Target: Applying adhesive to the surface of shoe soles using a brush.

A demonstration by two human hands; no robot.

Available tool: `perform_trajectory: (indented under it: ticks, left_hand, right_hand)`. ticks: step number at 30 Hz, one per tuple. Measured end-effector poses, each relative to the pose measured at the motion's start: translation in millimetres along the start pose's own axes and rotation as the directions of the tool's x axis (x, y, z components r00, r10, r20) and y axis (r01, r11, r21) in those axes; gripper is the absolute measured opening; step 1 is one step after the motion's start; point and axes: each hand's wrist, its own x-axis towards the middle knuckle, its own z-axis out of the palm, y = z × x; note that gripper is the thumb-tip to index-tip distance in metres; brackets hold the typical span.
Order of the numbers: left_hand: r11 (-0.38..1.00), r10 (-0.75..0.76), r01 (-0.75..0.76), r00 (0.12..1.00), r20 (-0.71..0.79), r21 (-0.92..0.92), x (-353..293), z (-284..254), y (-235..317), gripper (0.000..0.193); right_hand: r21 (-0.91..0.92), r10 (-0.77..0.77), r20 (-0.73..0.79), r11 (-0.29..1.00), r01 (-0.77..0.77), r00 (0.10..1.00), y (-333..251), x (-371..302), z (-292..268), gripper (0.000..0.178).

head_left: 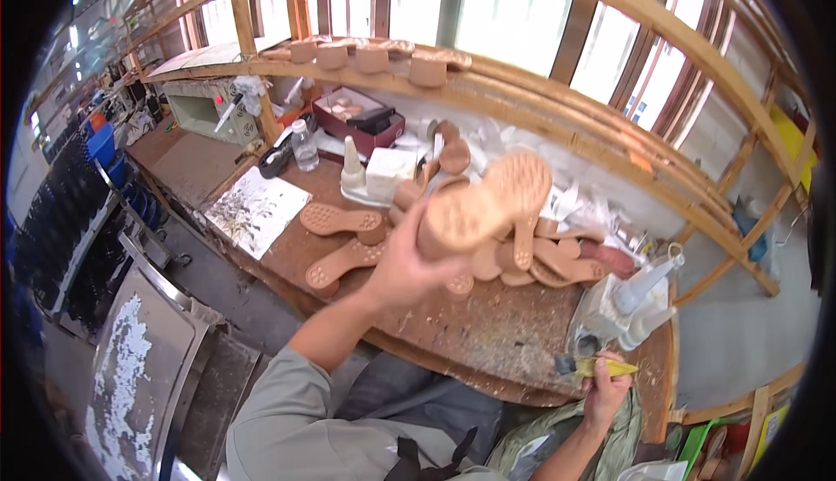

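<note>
My left hand (pixel 402 265) is closed around the heel end of a tan shoe sole (pixel 514 187), raised over the workbench with its studded underside showing. Low at the right, my right hand (pixel 603 391) pinches a yellow-handled brush (pixel 616 367) whose dark tip points left. That tip is beside a small round dark-mouthed container (pixel 589 344). Two more heeled soles (pixel 341 218) lie left of my left wrist. Behind and right of the raised sole is a pile of similar soles (pixel 557 259), partly hidden by it.
On the workbench (pixel 488 333), a white block with a cone-tipped bottle (pixel 640 289) stands at the right. A stained paper sheet (pixel 259 211), clear bottle (pixel 304 146) and dark red box (pixel 357 115) are at the left. Wooden rails (pixel 522 102) carrying more soles run above. A metal chair (pixel 131 376) stands lower left.
</note>
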Motion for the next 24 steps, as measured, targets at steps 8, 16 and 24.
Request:
perform_trajectory:
  ticks: [8,16,24]
  left_hand:
    - [0.998,0.043,-0.048,0.992,-0.120,-0.034,232.7,5.5,-48.3,0.046]
    - [0.945,0.202,-0.123,0.947,-0.248,0.302,170.6,16.2,-144.9,0.051]
    - [0.740,-0.248,0.134,0.965,0.082,0.659,58.2,71.4,-211.4,0.069]
  right_hand:
    - [-0.012,-0.002,0.059,1.000,0.002,0.998,-3.9,4.3,10.4,0.017]
    - [-0.011,0.033,-0.083,0.999,-0.034,0.996,7.1,5.1,-24.7,0.018]
    - [-0.038,0.069,-0.081,0.997,-0.072,0.994,32.8,6.8,-25.3,0.018]
